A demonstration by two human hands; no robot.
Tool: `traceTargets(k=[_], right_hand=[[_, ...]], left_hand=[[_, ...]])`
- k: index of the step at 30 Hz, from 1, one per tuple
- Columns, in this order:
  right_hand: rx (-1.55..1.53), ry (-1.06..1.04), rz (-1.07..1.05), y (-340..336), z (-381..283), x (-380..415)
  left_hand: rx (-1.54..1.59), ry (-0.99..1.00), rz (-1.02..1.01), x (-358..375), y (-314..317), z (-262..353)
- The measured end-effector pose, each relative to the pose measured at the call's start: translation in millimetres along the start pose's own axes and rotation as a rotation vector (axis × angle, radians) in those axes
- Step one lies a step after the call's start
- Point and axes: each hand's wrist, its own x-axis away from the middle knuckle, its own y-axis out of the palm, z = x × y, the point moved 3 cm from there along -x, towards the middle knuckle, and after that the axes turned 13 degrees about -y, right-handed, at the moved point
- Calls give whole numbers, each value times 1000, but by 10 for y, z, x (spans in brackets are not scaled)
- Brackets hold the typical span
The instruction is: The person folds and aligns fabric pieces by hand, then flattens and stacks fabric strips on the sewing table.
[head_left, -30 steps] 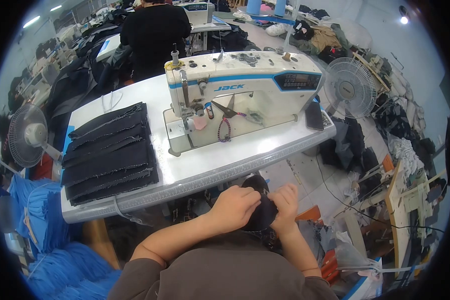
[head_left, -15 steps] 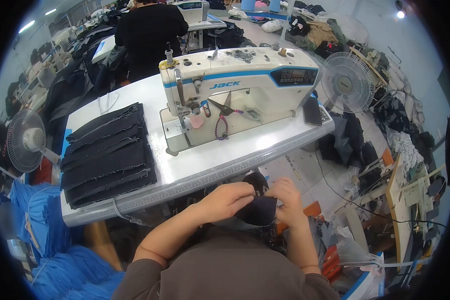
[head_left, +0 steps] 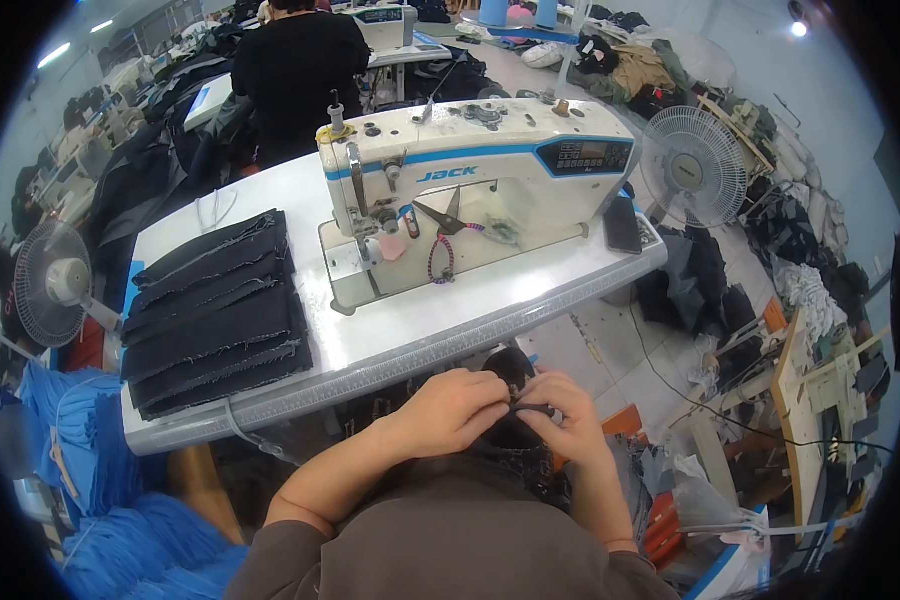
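Cloth (head_left: 510, 432), dark and bunched, hangs between the two hands on the near side of the machine (head_left: 480, 155), just past the front edge of the table (head_left: 390, 325) that bears it. The left hand (head_left: 458, 408) meets the cloth from the side of the machine's needle end, fingers curled and tips apparently pinching its edge; the right hand (head_left: 562, 415) comes from the opposite side, thumb and forefinger pressed together on it. Their fingertips are close beside each other, so neither hand is clearly nearer to the cloth, though the left is nearer the needle end. Something dark also shows on the machine's side of the fingers; whether it is the same piece, and which way the long axis runs, I cannot tell. Left of the machine lies a stack (head_left: 215, 310); scissors (head_left: 448, 225) lie on its bed.
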Motion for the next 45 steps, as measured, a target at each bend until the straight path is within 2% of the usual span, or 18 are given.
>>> traceTargets(k=[9, 14, 18, 20, 22, 25, 26, 28, 29, 30, 32, 34, 36, 38, 41, 42, 44, 45], right_hand=[[-80, 26, 95, 55, 74, 129], [-252, 271, 211, 111, 109, 175], [-321, 172, 138, 66, 178, 179], [-899, 154, 328, 115, 124, 80], [-980, 202, 233, 91, 254, 163], [-752, 405, -115, 167, 336, 263], [-752, 402, -108, 146, 418, 318], [-519, 214, -370, 149, 506, 357], [-583, 366, -282, 152, 512, 425], [-579, 358, -282, 128, 515, 480], [-495, 490, -31, -93, 617, 603], [-467, 546, -31, -369, 457, 558], [-443, 611, -28, -488, 332, 454], [-201, 332, -338, -437, 190, 244], [-140, 165, -454, -171, -107, -103], [-121, 107, -524, -132, -172, -160], [-110, 139, -481, -175, -202, -208], [-125, 154, -425, -226, -188, -221]], left_hand=[[266, -81, -59, -37, 27, -39], [448, -176, -103, -61, 53, -108], [500, -240, -106, -79, 40, -58], [513, -234, -93, -86, -5, -45], [1127, -355, -99, -71, -60, -115], [1440, -204, 142, -86, -229, -165], [1526, -155, 224, -77, -304, -180], [1660, -68, 394, -36, -475, -238], [1671, -86, 486, 9, -555, -297], [1636, -42, 473, 60, -643, -311], [1500, 28, 319, 178, -766, -447], [1090, -77, 351, 268, -867, -488], [832, -289, 684, 337, -886, -521], [348, -209, 732, 290, -825, -373], [350, -192, 99, 66, -308, 57], [287, 5, -18, -23, -76, 13], [586, -250, -343, -31, 173, 46], [534, -259, -459, -26, 196, -22]])
